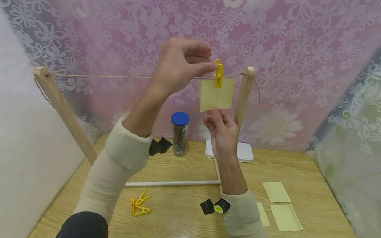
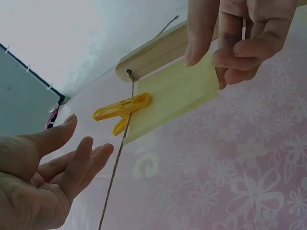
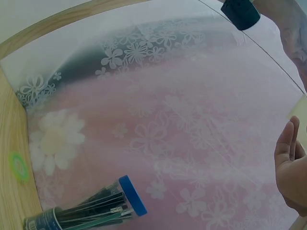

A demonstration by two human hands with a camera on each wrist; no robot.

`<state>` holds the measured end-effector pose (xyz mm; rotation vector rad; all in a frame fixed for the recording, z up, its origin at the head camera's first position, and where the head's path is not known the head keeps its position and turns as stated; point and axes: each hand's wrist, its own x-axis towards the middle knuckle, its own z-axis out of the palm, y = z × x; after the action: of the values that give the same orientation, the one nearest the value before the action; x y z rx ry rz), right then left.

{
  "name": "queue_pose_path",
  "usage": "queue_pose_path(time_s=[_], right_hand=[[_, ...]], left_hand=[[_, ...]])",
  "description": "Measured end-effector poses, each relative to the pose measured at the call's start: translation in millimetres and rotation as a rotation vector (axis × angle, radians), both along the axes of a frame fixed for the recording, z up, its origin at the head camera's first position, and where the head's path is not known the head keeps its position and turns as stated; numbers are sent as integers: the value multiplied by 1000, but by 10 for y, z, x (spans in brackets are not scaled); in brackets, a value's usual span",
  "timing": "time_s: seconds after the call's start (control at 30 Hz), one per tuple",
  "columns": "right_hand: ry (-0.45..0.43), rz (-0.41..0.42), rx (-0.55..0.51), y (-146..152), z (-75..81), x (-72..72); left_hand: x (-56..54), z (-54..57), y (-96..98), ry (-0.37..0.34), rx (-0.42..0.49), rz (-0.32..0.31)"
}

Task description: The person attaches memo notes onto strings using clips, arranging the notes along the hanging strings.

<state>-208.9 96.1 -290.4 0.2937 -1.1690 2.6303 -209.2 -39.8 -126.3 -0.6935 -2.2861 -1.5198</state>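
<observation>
A yellow sticky note [image 1: 215, 98] hangs from the twine [image 1: 114, 76], fastened by a yellow clothespin [image 1: 218, 75] near the right post. My right hand [image 1: 223, 133] pinches the note's lower edge between thumb and fingers; the left wrist view shows that same right hand [image 2: 249, 43] at the far end of the note. Beside the clothespin is my left hand [image 1: 179, 65], its fingers loosely bent and holding nothing. In the left wrist view a gap shows between the left hand [image 2: 57, 177] and the clothespin's handles [image 2: 108, 112].
Wooden posts [image 1: 67, 115] carry the twine, joined low down by a white rod [image 1: 173, 183]. Several loose clothespins [image 1: 142, 210] lie at the front left, more notes [image 1: 286, 216] at the right. A blue-lidded jar [image 1: 179, 133] and a white case [image 1: 245, 152] stand at the back.
</observation>
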Motion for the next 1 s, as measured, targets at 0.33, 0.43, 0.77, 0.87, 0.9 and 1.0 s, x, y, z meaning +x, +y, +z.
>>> queue_pose_path(time_s=[0.33, 0.43, 0.77, 0.87, 0.9, 1.0], right_hand=[[-36, -17, 375, 252, -217, 214], [-6, -33, 501, 376, -288, 324], [188, -19, 738, 939, -551, 606], [140, -43, 931, 1118, -732, 619], [117, -52, 1003, 1178, -802, 621], [56, -65, 1188, 1376, -1012, 625]], left_hand=[[344, -373, -357, 64, 56, -22], [450, -597, -479, 48, 48, -47], [420, -1716, -850, -168, -126, -11], [388, -2091, -943, -228, -189, 38], [383, -2208, -977, -250, -202, 47], [386, -2510, -1098, -303, -238, 62]])
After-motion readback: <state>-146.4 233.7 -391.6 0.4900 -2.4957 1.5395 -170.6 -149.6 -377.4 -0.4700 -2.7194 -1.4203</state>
